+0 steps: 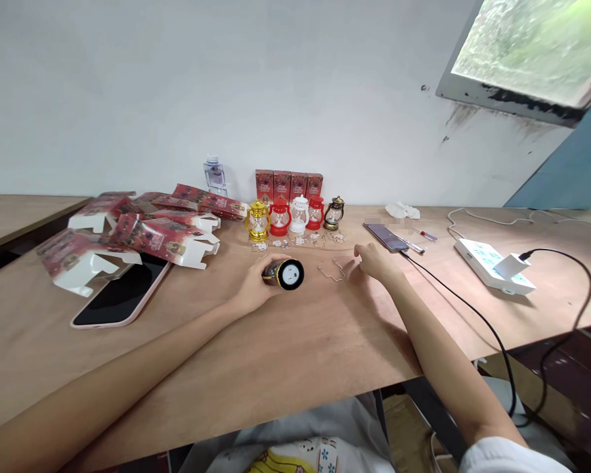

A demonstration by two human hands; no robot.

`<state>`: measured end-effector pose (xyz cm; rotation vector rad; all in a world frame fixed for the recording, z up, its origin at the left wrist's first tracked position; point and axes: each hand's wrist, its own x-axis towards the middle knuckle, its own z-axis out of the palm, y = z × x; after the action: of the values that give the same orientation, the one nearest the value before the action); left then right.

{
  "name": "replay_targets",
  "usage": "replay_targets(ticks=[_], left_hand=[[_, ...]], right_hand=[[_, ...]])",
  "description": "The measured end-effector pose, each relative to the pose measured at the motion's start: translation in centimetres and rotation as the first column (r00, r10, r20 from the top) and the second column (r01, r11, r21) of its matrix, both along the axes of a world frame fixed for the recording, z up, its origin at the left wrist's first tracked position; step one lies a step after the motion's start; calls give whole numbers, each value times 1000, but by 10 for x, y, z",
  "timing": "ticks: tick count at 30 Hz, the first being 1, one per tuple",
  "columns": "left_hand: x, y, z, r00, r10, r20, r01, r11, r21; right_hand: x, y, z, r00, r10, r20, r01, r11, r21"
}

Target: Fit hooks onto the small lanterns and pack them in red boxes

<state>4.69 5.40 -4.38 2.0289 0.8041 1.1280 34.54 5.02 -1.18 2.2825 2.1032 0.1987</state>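
My left hand (254,286) is wrapped round a small dark lantern (272,273), tipped so its round black-rimmed base with a white centre faces me. To its right, bent thin wire handles (331,270) lie on the table. Just beyond them rests my right hand (374,263), fingers curled and close together near the tabletop; whatever is between the fingertips is hidden. Behind both hands stand a gold lantern (259,222), a white lantern (299,215), a bronze lantern (333,214) and two red ones, including this red lantern (279,219).
Several upright red boxes (282,184) back the lanterns. At left, flattened red cartons (150,238) partly cover a phone (123,295); a water bottle (215,176) stands behind. Rightward are another phone (385,237), a screwdriver (427,235), crumpled tissue (402,210) and a cabled power strip (487,259).
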Motion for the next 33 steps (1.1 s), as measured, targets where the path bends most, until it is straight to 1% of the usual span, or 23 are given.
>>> replay_targets(ticks=[4, 6, 7, 8, 9, 10, 12, 14, 17, 20, 23, 26, 29, 33], left_hand=[[1, 0, 1, 1000, 0, 13, 0, 1000, -8], [1, 0, 0, 1000, 3, 16, -3, 1000, -10], [1, 0, 0, 1000, 4, 17, -4, 1000, -8], [2, 0, -1, 1000, 5, 19, -5, 1000, -6], [2, 0, -2, 1000, 8, 22, -8, 1000, -1], [2, 0, -2, 1000, 15, 25, -16, 1000, 9], [2, 0, -3, 999, 50, 21, -51, 998, 39], [1, 0, -3, 994, 108, 10, -109, 991, 81], [0, -2, -2, 981, 192, -30, -186, 971, 147], [0, -4, -1, 965, 248, -83, -227, 952, 207], [0, -4, -1, 952, 283, -119, -250, 939, 235], [0, -4, -2, 949, 289, -127, -253, 937, 239], [0, -3, -3, 953, 280, -121, -245, 939, 243], [0, -3, -4, 956, 268, -121, -233, 942, 242]], right_hand=[[-8, 0, 1, 998, 43, -49, -42, 999, 32], [-16, -1, 1, 990, 95, -106, -89, 994, 60], [-22, -2, 0, 977, 136, -162, -121, 988, 101], [-30, -3, -1, 951, 194, -240, -155, 973, 170], [-38, -6, -2, 904, 268, -332, -182, 946, 268], [-48, -10, -3, 839, 357, -411, -195, 902, 385], [-68, -20, -4, 683, 543, -488, -192, 779, 597], [-88, -33, -4, 575, 681, -454, -214, 660, 720], [-108, -48, -6, 519, 793, -320, -307, 522, 796], [-114, -51, -11, 483, 858, -174, -463, 419, 781], [-111, -47, -19, 468, 880, -78, -556, 362, 748], [-109, -44, -23, 485, 874, -27, -556, 332, 762], [-108, -43, -25, 498, 867, 27, -536, 283, 795], [-106, -41, -24, 463, 878, 126, -590, 199, 782]])
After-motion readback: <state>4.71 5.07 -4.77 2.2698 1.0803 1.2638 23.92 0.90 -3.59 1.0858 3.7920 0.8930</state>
